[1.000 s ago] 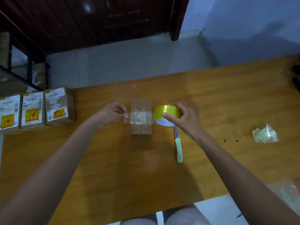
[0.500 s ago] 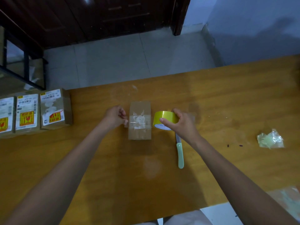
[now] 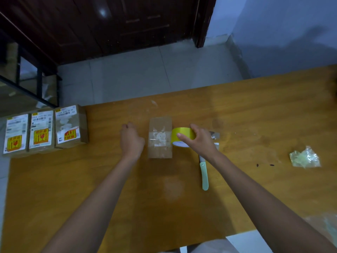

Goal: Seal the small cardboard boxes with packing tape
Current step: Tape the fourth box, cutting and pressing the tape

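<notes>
The left hand (image 3: 131,141) has dropped to the left side of the small box (image 3: 160,137) at mid-counter, fingers curled, seemingly pressing the tape end down, while the right hand (image 3: 199,139) grips the yellow roll (image 3: 180,136) against its right edge, so the strip now spans the top.

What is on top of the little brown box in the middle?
A strip of clear tape runs across the top of the box, coming from the yellow tape roll the right hand grips. What's inside is hidden.
</notes>
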